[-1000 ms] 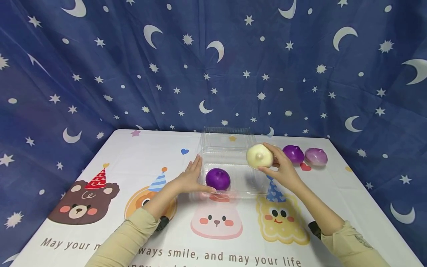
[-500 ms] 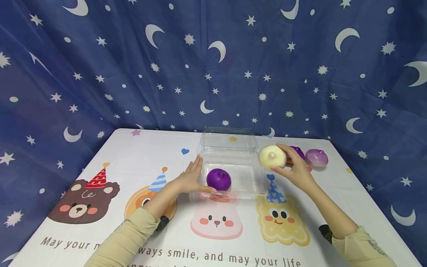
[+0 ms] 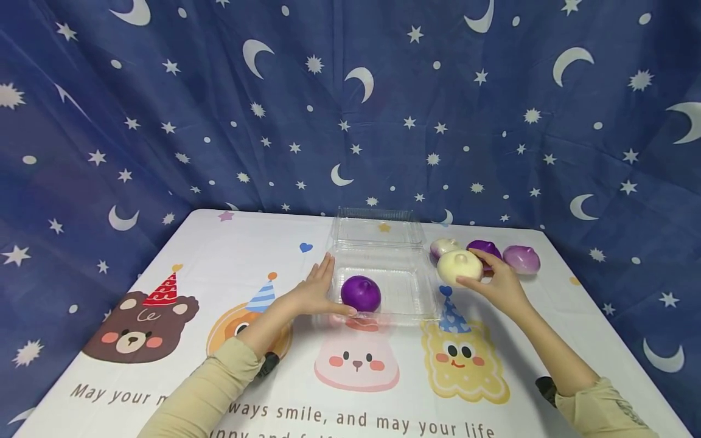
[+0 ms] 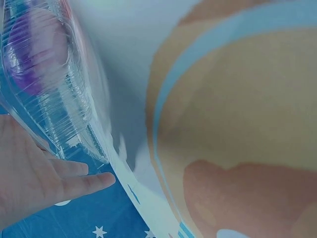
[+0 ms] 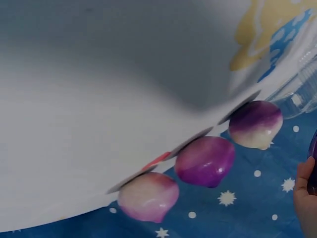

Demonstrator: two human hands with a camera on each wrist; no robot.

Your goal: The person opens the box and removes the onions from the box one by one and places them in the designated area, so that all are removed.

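Note:
My right hand (image 3: 501, 286) holds a pale cream onion (image 3: 459, 267) between thumb and fingers, right of the clear plastic box. In the right wrist view, the held onion (image 5: 313, 171) shows a dark purple side at the right edge. Straight fingers of my left hand (image 3: 312, 295) rest along the left wall of the clear plastic box (image 3: 405, 313), its thumb at the front rim. A deep purple onion (image 3: 361, 294) sits inside, at the front left. The left wrist view shows that hand (image 4: 44, 178) beside the box wall (image 4: 64, 109).
Behind the held onion stand a white-and-purple onion (image 3: 442, 247), a dark purple onion (image 3: 484, 248) and a light purple onion (image 3: 521, 260) in a row. The box's lid (image 3: 378, 231) is raised at the back. A starry blue curtain (image 3: 350, 109) hangs behind the table.
My right hand has carried the cream onion rightward, from over the box's right part to beside it. The white-and-purple onion behind has come into sight. My left hand stays put.

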